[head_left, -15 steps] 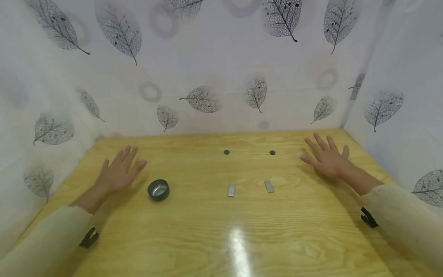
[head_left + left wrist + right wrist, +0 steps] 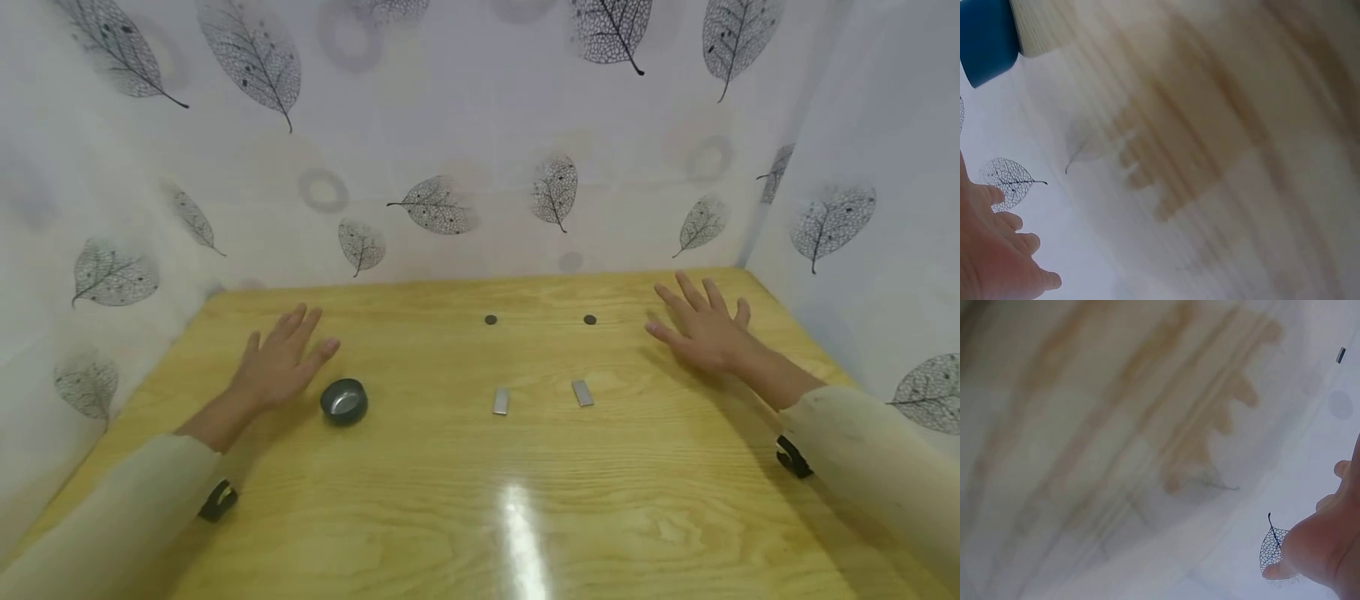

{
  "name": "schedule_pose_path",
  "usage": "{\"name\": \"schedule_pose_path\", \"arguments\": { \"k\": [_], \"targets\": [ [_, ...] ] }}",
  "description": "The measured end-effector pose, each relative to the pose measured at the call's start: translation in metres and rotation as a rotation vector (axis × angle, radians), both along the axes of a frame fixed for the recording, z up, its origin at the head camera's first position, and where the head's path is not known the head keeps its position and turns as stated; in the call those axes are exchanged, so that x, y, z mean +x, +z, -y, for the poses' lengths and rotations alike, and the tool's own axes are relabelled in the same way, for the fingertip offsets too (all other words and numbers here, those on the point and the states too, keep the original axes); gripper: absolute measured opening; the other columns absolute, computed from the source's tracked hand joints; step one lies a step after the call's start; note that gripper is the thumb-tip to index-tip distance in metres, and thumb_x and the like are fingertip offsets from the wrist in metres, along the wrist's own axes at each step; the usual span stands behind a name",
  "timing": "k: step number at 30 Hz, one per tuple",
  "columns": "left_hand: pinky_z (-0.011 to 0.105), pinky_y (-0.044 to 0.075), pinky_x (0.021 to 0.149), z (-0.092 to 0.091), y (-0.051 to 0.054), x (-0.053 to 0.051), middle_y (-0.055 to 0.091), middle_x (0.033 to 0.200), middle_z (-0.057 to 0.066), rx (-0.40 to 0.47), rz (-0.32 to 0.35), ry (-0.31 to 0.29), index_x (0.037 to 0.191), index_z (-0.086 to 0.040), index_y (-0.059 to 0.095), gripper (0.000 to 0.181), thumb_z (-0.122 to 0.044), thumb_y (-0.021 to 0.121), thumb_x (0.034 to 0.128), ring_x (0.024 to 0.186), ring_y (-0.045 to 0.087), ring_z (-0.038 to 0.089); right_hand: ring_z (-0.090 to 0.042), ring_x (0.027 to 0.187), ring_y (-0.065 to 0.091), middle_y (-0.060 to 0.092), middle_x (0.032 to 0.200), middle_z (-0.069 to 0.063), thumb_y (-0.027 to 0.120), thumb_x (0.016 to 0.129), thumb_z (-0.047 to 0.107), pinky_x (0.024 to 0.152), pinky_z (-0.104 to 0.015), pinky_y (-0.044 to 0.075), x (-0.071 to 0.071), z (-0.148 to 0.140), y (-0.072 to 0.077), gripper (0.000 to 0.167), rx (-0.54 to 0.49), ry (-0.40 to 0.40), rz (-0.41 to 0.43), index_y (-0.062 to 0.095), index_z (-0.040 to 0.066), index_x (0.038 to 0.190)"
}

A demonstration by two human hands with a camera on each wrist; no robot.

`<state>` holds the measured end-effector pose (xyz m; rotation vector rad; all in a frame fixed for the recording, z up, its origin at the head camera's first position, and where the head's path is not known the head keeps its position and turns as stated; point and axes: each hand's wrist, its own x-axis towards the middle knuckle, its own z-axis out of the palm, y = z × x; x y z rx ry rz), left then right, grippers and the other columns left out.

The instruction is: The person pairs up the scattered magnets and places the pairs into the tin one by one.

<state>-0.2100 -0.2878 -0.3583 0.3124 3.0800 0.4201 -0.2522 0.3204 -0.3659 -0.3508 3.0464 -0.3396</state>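
My left hand (image 2: 276, 367) is held above the table, palm down with fingers spread, just left of and behind a small dark green-grey bowl (image 2: 344, 402) with a shiny inside. A blue-teal edge of the bowl (image 2: 988, 40) shows at the top left of the left wrist view. Over the table's right side, my right hand (image 2: 705, 333) also hovers with straight, spread fingers and holds nothing. Two small silver rectangular pieces (image 2: 501, 401) (image 2: 582, 393) lie mid-table. Behind them lie two small dark round discs (image 2: 491, 320) (image 2: 590, 320). Neither hand touches any of these.
The wood-grain table (image 2: 420, 483) backs onto a white curtain (image 2: 465, 108) printed with grey leaves, which also hangs along both sides. Dark straps (image 2: 217, 500) show beneath the sleeves. A light glare lies on the table's front middle.
My left hand has moved to the right and slightly forward, nearer the bowl. The right hand has barely shifted. The whole head view has tilted slightly; the objects lie as before.
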Motion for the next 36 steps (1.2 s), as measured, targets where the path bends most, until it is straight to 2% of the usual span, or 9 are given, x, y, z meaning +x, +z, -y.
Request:
{"name": "schedule_pose_path", "arguments": {
  "k": [7,20,30,36],
  "targets": [
    [0.076,-0.004,0.111,-0.008,0.003,0.001,-0.003,0.166,0.018,0.006,0.013,-0.004,0.161,-0.011,0.005,0.079,-0.062,0.020,0.1032,0.151,0.002,0.048,-0.056,0.147,-0.008,-0.016,0.166,-0.013,0.033,0.100,0.066,0.100,-0.084,-0.010,-0.002,0.005,0.002,0.081,0.005,0.015,0.002,0.008,0.021,0.162],
    [0.073,-0.006,0.113,-0.023,-0.001,-0.010,-0.001,0.167,0.013,-0.038,-0.017,-0.041,0.161,-0.013,0.010,0.084,-0.068,0.026,0.0999,0.152,0.003,0.045,-0.055,0.147,-0.010,-0.018,0.165,-0.016,0.033,0.099,0.067,0.101,-0.083,-0.011,-0.005,0.011,0.005,0.082,-0.001,0.014,0.020,0.005,0.021,0.162],
    [0.073,-0.006,0.113,-0.032,-0.005,-0.007,0.002,0.167,0.015,-0.085,0.016,-0.065,0.161,-0.014,0.010,0.083,-0.069,0.024,0.0998,0.152,0.007,0.044,-0.054,0.148,-0.006,-0.016,0.166,-0.014,0.035,0.099,0.067,0.102,-0.082,-0.009,-0.006,0.015,0.001,0.082,-0.003,0.028,0.004,0.009,0.020,0.162],
    [0.072,-0.003,0.114,-0.039,-0.005,-0.006,0.002,0.167,0.014,-0.101,-0.001,-0.086,0.161,-0.012,0.014,0.083,-0.068,0.026,0.0999,0.152,0.009,0.044,-0.053,0.149,-0.005,-0.013,0.167,-0.015,0.035,0.099,0.067,0.103,-0.082,-0.009,-0.007,0.019,0.001,0.083,0.015,0.036,-0.001,0.010,0.020,0.162]
  ]
}}
